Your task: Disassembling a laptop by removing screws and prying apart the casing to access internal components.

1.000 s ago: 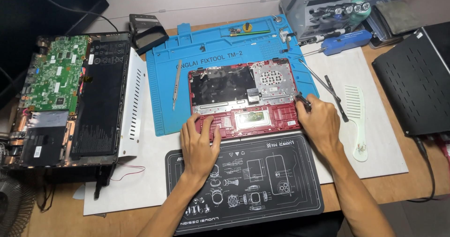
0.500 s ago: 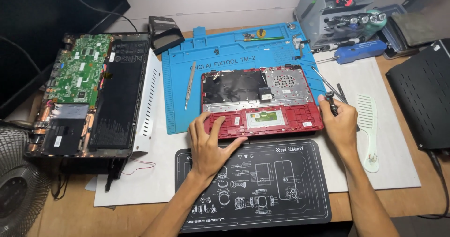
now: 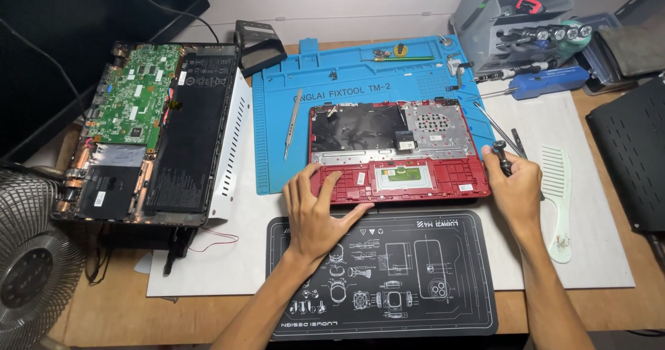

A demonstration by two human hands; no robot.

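A red laptop shell (image 3: 415, 184) lies opened on the blue repair mat (image 3: 360, 80), its inner metal plate facing up. My left hand (image 3: 320, 208) rests flat on the shell's front left corner, fingers spread. My right hand (image 3: 514, 187) sits at the shell's right edge, closed around a black-handled screwdriver (image 3: 500, 153) that points up and away. A black printed mat (image 3: 388, 274) lies under my forearms.
A stripped laptop base with green board and black battery (image 3: 159, 128) sits at left, a fan (image 3: 31, 260) beside it. Metal tweezers (image 3: 292, 125) lie on the blue mat. A white comb (image 3: 557, 198), a blue driver (image 3: 547, 83), a tool rack (image 3: 512, 18) and a black lid (image 3: 630, 149) are at right.
The view shifted so the work sits further right. My right hand drew back from the shell's top right to its right edge; my left hand stays on the front left corner.
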